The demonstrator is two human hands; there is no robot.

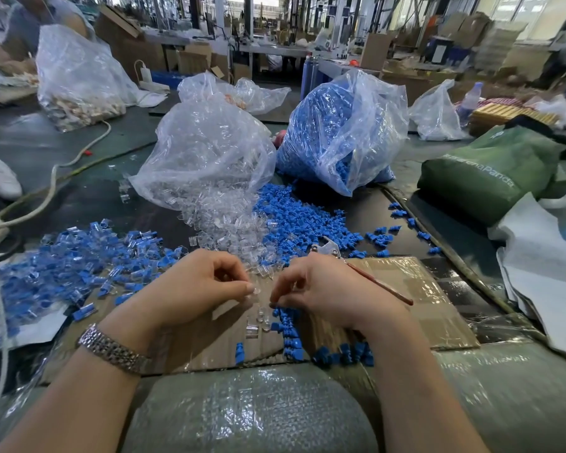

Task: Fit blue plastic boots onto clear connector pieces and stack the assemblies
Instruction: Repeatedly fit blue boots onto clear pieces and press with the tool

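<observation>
Cardboard (pixel 406 289) is covering the table, bags of parts sitting at twelve o'clock. Left hand (pixel 203 286) is pinching a clear connector piece (pixel 255 291) — barely readable against the glare. Right hand (pixel 321 292) is curling at three o'clock; what it is pinching is hidden. Blue boots (pixel 290 328) are lying below — assemblies (pixel 62 266) piling at nine.

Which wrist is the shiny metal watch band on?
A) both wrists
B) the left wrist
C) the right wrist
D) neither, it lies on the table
B: the metal watch band wraps the wrist below the left hand, while the wrist of the right hand is bare.
</observation>
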